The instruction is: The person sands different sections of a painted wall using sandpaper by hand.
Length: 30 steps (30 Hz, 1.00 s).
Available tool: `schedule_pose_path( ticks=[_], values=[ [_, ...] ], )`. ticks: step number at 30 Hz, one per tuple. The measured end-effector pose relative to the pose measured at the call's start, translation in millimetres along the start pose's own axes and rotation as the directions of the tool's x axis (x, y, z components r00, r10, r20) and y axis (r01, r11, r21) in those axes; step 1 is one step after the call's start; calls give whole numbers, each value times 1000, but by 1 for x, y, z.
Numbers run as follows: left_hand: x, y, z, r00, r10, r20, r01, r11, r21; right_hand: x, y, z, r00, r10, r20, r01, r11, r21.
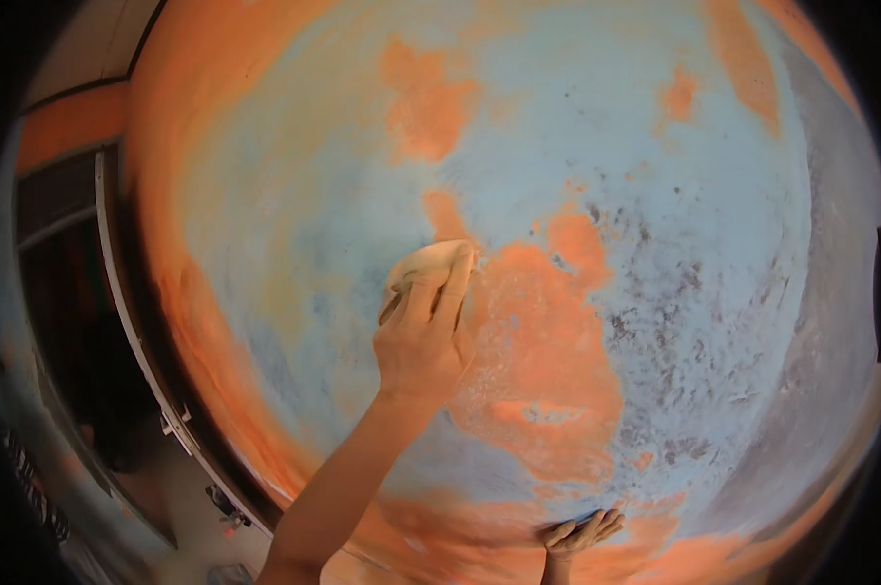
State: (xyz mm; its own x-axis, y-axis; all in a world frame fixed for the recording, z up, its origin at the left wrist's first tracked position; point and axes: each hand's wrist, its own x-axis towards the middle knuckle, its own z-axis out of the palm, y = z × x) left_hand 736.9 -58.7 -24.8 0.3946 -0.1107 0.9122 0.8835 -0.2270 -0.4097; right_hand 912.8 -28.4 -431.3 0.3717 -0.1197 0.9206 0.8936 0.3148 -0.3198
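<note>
My left hand (421, 336) reaches up the middle of the view. Its fingers press a pale folded sheet (429, 261), which looks like sandpaper, against the painted wall (333, 195). Beside it lies a large orange patch (548, 341) within the blue paint, with whitish scuffs along its near edge. Low in the view, my right hand (585, 532) rests against the wall with its fingers stretched toward the right. A dark strip shows behind those fingers; whether it is shadow or an object, I cannot make out.
Dark specks and rough spots (684, 331) cover the blue paint on the right, with a grey band (821, 322) beyond. At the left is a dark doorway or opening (80, 322) with a pale frame edge (134, 312). Small items (228, 512) lie on the floor at lower left.
</note>
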Motion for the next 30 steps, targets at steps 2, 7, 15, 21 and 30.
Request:
schedule_pose_path(
  ticks=[2,7,15,21,30],
  values=[
    [-4,8,-2,996,-92,9,92,995,45,-2,-2,1,1000,18,-9,-19,1000,-12],
    [-9,7,-1,1000,-27,5,27,998,-58,3,2,-1,1000,-2,-27,2,1000,-12],
    [-45,38,-1,994,78,72,-67,987,-146,-3,-2,-9,997,14,71,-12,1000,-26],
    [-55,18,-17,973,-171,154,188,977,-105,-4,-3,-10,995,37,91,-32,998,-53],
    [-56,27,-13,969,-177,170,202,968,-147,-3,2,-11,996,5,90,-2,999,-39]
  ],
)
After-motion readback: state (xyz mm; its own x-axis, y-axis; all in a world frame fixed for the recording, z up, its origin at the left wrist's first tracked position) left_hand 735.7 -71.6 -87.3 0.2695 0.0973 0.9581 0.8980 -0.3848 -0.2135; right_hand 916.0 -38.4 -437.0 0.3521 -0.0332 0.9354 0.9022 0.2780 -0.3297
